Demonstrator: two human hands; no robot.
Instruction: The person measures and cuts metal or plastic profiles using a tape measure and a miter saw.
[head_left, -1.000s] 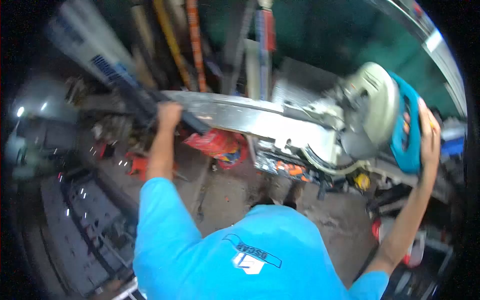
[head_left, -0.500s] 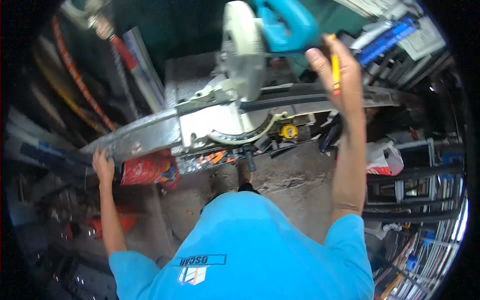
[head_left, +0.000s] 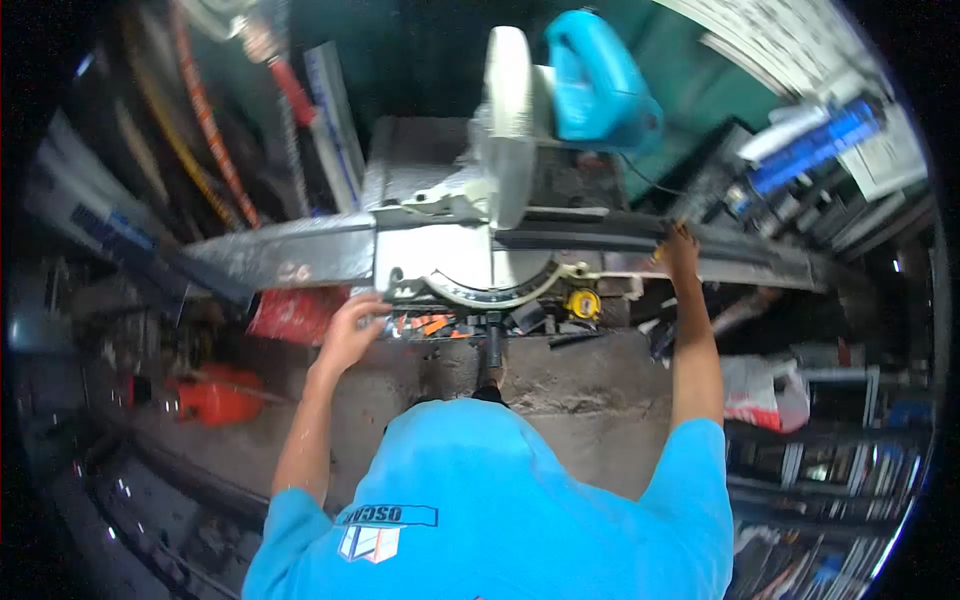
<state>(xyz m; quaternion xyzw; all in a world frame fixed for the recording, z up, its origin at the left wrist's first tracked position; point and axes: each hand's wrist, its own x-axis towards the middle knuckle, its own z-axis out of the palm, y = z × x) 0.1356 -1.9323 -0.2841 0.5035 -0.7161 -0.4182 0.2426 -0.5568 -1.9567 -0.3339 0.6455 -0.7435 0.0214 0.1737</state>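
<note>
A miter saw with a teal handle (head_left: 605, 85) and a pale blade guard (head_left: 510, 130) stands on a long metal bench (head_left: 310, 252). My left hand (head_left: 355, 330), fingers apart and holding nothing, hovers by the bench's front edge, left of the saw's base. On the right, my right hand (head_left: 680, 250) is at a dark metal profile (head_left: 610, 240) lying along the bench, with a yellow pencil (head_left: 657, 252) in its fingers. A yellow tape measure (head_left: 583, 304) sits on the tray below the saw.
Orange and black small items (head_left: 436, 325) lie in the tray beside a red bag (head_left: 295, 315). A white and red plastic bag (head_left: 768, 395) is at the right. Metal profiles and a blue roll (head_left: 815, 148) lie at the back right. An orange object (head_left: 220, 394) rests on the floor.
My left hand has left the bench's left part and moved right toward the saw. My right hand has come down from beside the saw handle to the profile, still with the pencil.
</note>
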